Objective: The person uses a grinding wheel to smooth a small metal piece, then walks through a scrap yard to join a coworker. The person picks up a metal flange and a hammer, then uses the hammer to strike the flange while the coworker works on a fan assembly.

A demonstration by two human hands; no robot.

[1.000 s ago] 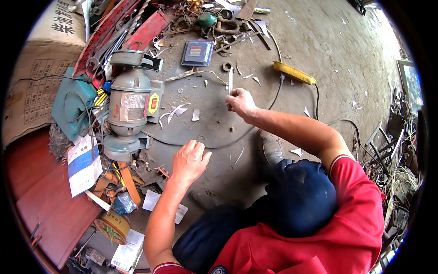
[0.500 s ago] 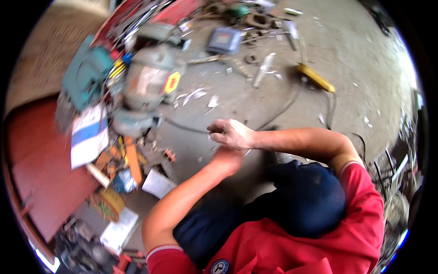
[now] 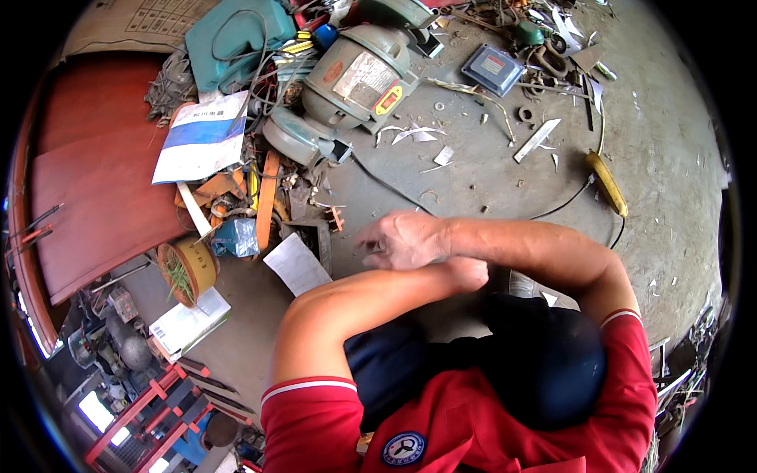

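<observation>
Grey-green bench grinder [image 3: 356, 77], ahead-left of blurred right hand [image 3: 404, 240], left hand [image 3: 471, 273] just beside, both grips unclear

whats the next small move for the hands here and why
Probably uncross them, drawing the right hand toward the person's right: it lies to the left of the left hand, so they seem to block each other, and neither touches the bench grinder beyond them.

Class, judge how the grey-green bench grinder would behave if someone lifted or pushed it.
Probably heavy for its size: the bench grinder has a bulky, rounded motor housing. Pushed, it would likely drag the black cable that appears to lead from it.
</observation>
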